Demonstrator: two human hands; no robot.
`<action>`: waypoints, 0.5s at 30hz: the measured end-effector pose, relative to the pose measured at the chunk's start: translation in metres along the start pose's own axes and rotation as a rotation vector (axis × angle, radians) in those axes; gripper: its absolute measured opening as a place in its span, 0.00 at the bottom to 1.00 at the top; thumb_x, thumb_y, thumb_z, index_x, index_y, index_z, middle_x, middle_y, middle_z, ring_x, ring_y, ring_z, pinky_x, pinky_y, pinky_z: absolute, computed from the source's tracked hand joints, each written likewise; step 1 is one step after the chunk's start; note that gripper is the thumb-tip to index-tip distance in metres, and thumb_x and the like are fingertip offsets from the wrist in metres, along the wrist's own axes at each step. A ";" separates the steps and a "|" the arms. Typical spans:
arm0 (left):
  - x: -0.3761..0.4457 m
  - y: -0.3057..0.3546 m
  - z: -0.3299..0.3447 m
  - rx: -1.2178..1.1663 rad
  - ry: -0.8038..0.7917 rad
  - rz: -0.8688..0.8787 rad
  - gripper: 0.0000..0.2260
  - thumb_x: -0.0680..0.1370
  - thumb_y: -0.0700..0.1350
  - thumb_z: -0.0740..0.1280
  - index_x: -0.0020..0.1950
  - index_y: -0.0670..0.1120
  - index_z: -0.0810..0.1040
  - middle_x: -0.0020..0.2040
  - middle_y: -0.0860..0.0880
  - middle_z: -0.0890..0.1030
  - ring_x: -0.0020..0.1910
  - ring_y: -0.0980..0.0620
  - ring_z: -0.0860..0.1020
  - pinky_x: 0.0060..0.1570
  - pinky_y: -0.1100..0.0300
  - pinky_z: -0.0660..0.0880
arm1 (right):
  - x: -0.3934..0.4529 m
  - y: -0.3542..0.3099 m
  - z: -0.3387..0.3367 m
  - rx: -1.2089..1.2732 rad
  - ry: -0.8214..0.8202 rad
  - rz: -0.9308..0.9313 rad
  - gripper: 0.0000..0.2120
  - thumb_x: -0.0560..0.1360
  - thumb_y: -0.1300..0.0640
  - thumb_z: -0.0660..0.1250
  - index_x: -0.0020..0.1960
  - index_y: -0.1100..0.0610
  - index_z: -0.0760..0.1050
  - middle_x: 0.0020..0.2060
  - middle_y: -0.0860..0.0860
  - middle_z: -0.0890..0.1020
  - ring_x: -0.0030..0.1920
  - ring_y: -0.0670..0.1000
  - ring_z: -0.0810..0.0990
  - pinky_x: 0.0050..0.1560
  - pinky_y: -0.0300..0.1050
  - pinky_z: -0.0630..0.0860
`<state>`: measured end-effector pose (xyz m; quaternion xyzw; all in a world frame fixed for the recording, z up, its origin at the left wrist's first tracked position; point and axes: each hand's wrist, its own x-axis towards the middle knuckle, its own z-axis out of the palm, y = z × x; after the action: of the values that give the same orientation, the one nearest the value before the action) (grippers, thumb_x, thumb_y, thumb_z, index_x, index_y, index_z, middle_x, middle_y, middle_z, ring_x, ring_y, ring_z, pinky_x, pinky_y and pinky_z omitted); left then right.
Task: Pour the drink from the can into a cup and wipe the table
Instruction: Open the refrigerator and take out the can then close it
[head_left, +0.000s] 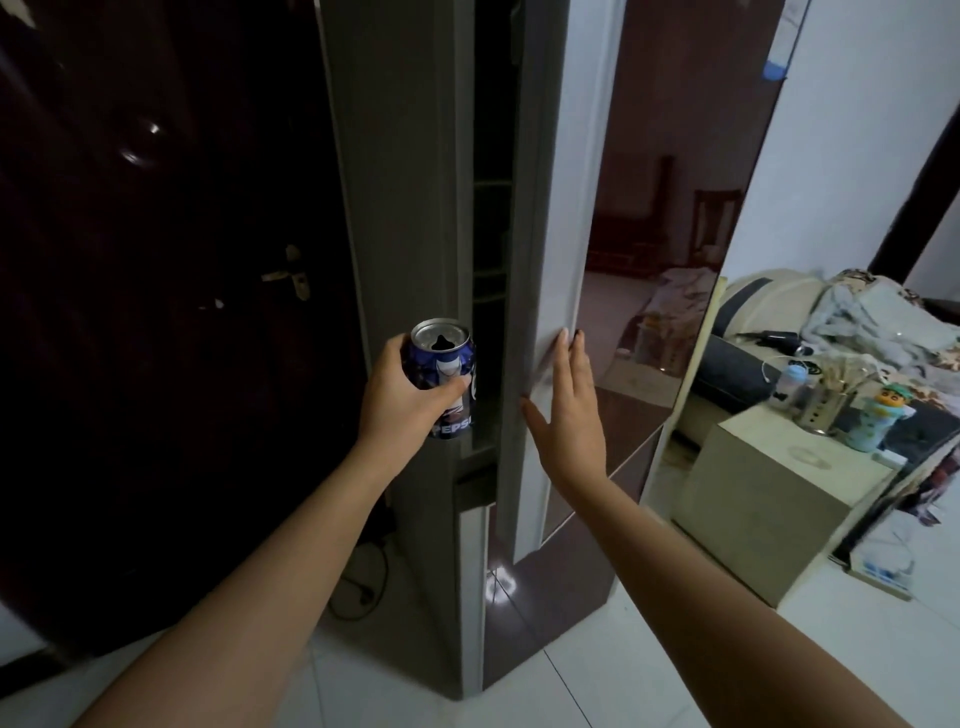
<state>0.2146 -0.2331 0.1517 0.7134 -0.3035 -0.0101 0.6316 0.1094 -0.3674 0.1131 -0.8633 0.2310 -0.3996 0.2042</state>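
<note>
A blue Pepsi can (448, 364) with its top opened stands upright in my left hand (400, 392), which grips it around the body in front of the fridge's side. My right hand (569, 410) lies flat with straight fingers against the fridge door (556, 234), which stands slightly ajar with a dark gap beside it. No cup or cloth is in view.
A dark wooden door (156, 260) with a brass handle stands at the left. A small pale table (769, 488) at the right carries a metal holder, a bottle and a toy figure. Behind it is a sofa (753, 338) with blankets. The floor is white tile.
</note>
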 end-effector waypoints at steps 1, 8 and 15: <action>0.007 -0.003 -0.002 -0.001 -0.005 0.003 0.27 0.67 0.42 0.75 0.63 0.47 0.70 0.57 0.51 0.77 0.55 0.53 0.76 0.56 0.58 0.73 | 0.005 -0.003 0.007 -0.011 0.002 0.004 0.39 0.77 0.54 0.62 0.70 0.45 0.33 0.71 0.41 0.36 0.75 0.48 0.42 0.63 0.35 0.54; 0.048 -0.030 -0.015 0.004 -0.017 -0.010 0.27 0.66 0.43 0.76 0.62 0.46 0.70 0.57 0.49 0.78 0.56 0.52 0.76 0.58 0.54 0.74 | 0.035 -0.026 0.052 -0.100 0.012 0.071 0.38 0.78 0.50 0.59 0.70 0.46 0.30 0.70 0.42 0.33 0.75 0.50 0.41 0.63 0.44 0.70; 0.074 -0.050 -0.026 0.002 -0.029 -0.025 0.27 0.66 0.42 0.76 0.63 0.46 0.70 0.57 0.48 0.78 0.56 0.51 0.77 0.59 0.52 0.75 | 0.058 -0.034 0.083 -0.116 0.000 0.138 0.37 0.78 0.51 0.59 0.74 0.48 0.35 0.75 0.47 0.38 0.75 0.52 0.40 0.59 0.48 0.74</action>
<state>0.3061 -0.2417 0.1385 0.7175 -0.3039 -0.0279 0.6261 0.2153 -0.3583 0.1161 -0.8558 0.3126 -0.3704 0.1810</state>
